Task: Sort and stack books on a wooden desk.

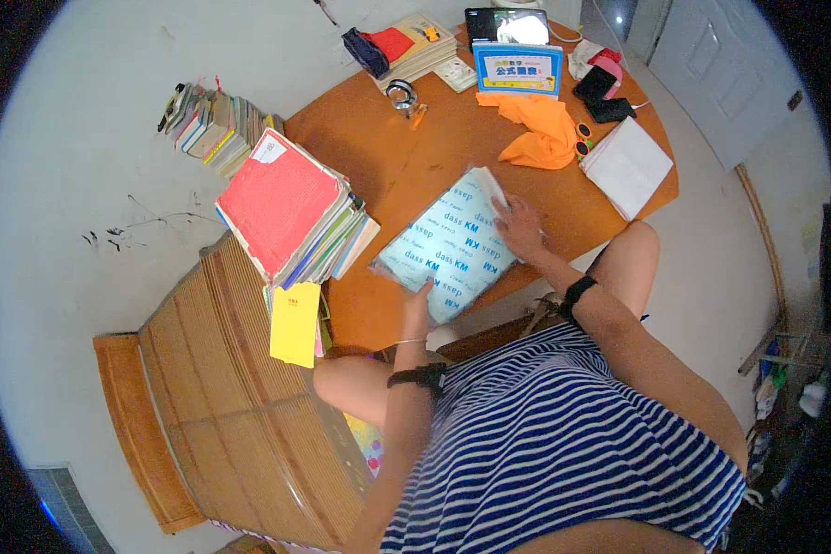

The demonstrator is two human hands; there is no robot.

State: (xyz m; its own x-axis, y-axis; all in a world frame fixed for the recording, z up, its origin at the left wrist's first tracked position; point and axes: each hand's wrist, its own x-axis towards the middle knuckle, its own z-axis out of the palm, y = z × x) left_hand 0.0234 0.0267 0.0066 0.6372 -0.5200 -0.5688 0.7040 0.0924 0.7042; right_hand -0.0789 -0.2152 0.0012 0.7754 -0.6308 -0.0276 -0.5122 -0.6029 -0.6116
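Observation:
A flat, rectangular pack in light blue printed wrapping (448,245), seemingly a pack of paper, is tilted in front of me at the near edge of the table. My left hand (417,312) grips its near left side, thumb on top and the other fingers hidden beneath. At its right side, my right hand (519,229) holds the edge with fingers bent over it. A white strip shows along the pack's far right end. Close by on the left stands a tall stack of books and papers with a red cover (282,208) on top.
A yellow booklet (295,323) hangs off the stack's near side. Tape roll (403,96), orange cloth (545,129), blue desk calendar-like stand (518,69), sunglasses (583,138) and white sheets (628,166) lie farther across the wooden table (360,129). More books (217,129) lean against the wall.

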